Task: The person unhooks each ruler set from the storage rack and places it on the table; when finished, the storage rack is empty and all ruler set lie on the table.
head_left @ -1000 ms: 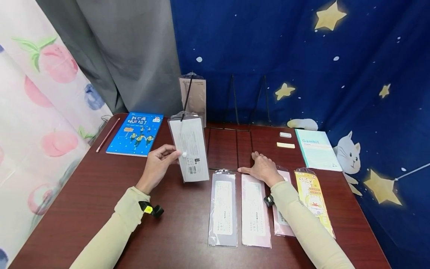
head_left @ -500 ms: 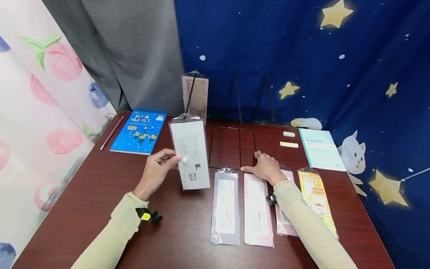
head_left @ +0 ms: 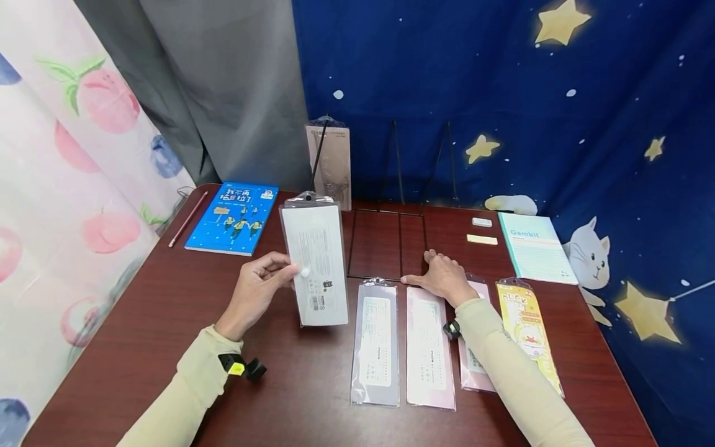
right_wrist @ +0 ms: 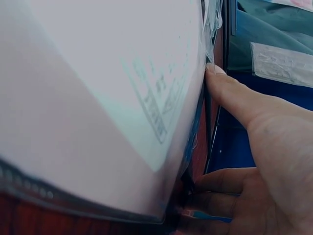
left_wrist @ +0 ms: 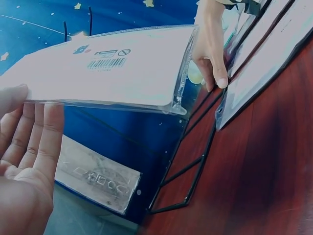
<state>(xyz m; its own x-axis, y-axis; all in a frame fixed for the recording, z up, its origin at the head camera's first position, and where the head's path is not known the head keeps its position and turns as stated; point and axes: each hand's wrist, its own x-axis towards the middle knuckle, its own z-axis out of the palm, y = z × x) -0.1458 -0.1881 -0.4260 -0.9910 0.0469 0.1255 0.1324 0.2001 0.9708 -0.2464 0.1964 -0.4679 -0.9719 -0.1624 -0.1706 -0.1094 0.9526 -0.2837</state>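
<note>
My left hand (head_left: 258, 289) pinches the left edge of a clear-wrapped flat packet (head_left: 318, 261), thumb in front and fingers behind. The packet's white printed back faces me, and it stands upright above the table. Its clear hanging tab overlaps the front end of a black wire hook (head_left: 318, 155) on a wire rack (head_left: 374, 277). Another packet (head_left: 329, 161) hangs at the back of that same hook. My right hand (head_left: 443, 277) rests at the rack base's front right corner, thumb on the front bar and fingers spread toward the side bar.
Before the rack lie a grey packet (head_left: 375, 341), a pink packet (head_left: 430, 347), another pink packet (head_left: 473, 366) partly under my right sleeve, and a yellow packet (head_left: 527, 329). A blue book (head_left: 233, 217) and pencil (head_left: 188, 218) lie left; erasers (head_left: 481, 239) and a notebook (head_left: 536, 248) right.
The packet in my left hand has moved toward me and down; the hook's front end, which earlier passed in front of its tab, now ends at the tab. My right hand stays on the rack.
</note>
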